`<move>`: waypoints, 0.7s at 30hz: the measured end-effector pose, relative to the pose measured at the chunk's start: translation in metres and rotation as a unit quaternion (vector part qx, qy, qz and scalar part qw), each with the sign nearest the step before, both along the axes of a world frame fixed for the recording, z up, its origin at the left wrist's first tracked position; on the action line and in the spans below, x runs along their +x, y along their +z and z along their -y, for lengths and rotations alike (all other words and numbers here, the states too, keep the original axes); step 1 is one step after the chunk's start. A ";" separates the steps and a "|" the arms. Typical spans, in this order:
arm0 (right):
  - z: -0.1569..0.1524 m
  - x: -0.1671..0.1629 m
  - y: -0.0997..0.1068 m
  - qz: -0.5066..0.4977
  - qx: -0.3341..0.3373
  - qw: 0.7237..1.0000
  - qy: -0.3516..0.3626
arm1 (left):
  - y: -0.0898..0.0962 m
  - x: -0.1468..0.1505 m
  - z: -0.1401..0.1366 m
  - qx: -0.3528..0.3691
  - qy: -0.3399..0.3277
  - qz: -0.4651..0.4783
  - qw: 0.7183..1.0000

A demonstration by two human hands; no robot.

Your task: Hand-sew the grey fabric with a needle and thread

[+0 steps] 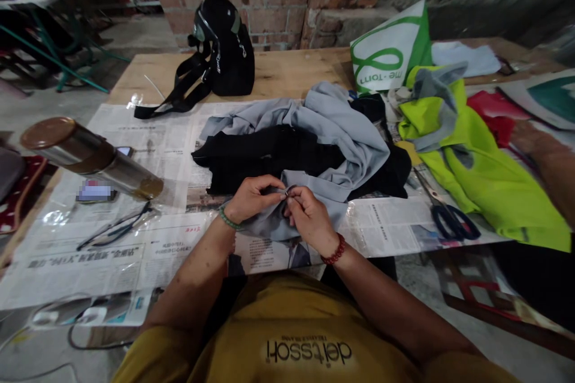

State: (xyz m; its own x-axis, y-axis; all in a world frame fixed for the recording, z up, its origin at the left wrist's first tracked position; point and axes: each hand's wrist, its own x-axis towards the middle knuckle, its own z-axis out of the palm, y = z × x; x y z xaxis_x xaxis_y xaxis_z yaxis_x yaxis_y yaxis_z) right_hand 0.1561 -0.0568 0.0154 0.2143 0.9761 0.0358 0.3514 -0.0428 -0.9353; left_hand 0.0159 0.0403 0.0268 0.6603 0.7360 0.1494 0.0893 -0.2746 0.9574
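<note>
My left hand (pixel 254 202) is closed in a pinch on the edge of a grey cloth garment (pixel 363 146). Close against it, my right hand (pixel 309 215) also pinches, fingertips meeting the left ones at a fold of the same cloth. A small dark item shows between the fingertips, too small to name. The rest of the grey garment is bunched up and spreads away behind my hands. A black cloth piece (pixel 269 155) lies across it, just beyond my left hand.
Newspaper under clear plastic covers the table (pixel 278 66). On the left stand a steel thermos (pixel 108 161), phone (pixel 95 191) and glasses (pixel 117 228). A black bag (pixel 231 48) is behind. On the right are scissors (pixel 449 215), a neon vest (pixel 485 161) and another person's arm (pixel 543 161).
</note>
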 end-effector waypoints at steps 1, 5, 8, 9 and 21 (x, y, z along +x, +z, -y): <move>0.001 0.000 0.000 0.000 0.000 1.000 -0.001 | 0.000 0.000 0.000 0.001 0.008 -0.006 1.000; 0.008 0.009 0.017 0.089 0.027 0.993 0.067 | 0.000 0.000 0.000 0.017 0.016 -0.001 1.000; 0.011 0.024 0.036 0.171 0.106 0.976 0.086 | 0.001 0.000 -0.001 0.032 0.019 0.008 0.999; 0.010 0.030 0.041 0.186 0.131 0.972 0.058 | 0.001 0.000 -0.001 0.036 0.018 0.011 0.999; -0.032 0.032 0.022 -0.127 -0.059 0.990 0.015 | 0.003 0.002 -0.001 0.131 0.036 0.055 0.989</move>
State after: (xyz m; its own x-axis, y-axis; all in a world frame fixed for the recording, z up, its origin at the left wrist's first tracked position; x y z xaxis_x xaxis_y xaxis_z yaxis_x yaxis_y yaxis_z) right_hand 0.1885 -0.0249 0.0378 0.1732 0.9762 -0.1307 0.1084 -0.1508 -0.9826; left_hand 0.0178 0.0414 0.0295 0.5776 0.7066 0.4088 0.0176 -0.5114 0.8592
